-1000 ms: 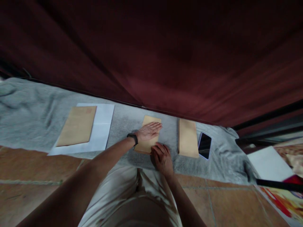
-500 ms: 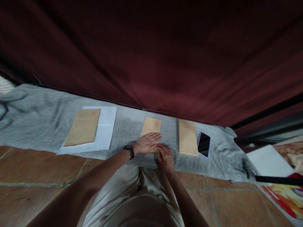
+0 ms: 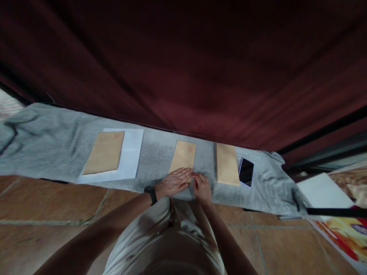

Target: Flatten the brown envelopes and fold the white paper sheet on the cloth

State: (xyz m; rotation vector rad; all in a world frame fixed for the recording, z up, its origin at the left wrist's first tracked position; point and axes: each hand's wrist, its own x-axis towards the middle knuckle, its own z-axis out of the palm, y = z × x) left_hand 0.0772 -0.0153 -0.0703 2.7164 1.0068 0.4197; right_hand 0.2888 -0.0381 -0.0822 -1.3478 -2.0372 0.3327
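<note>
A brown paper envelope (image 3: 182, 154) lies on the grey cloth in front of me, its lower end covered by my hands. My left hand (image 3: 174, 182) rests flat across that lower end, fingers stretched out and together; a dark watch is on the wrist. At the envelope's lower right edge, my right hand (image 3: 202, 188) is closed, its fingertips pinched at the paper and almost touching the left fingertips. To the right stands a stack of brown envelopes (image 3: 228, 164). On the left, more brown envelope paper (image 3: 105, 152) lies over white paper sheets (image 3: 132, 152).
A phone (image 3: 246, 172) lies right of the stack. The grey cloth (image 3: 155, 152) covers a long, narrow surface against a dark red curtain (image 3: 183, 84). A white board (image 3: 325, 194) and a colourful printed sheet (image 3: 344, 236) are at the far right, by a dark bar. Below is tiled floor (image 3: 126, 236).
My left hand has slid down the envelope towards me, uncovering more of it. The right hand stays at the lower right edge, and the view has shifted slightly.
</note>
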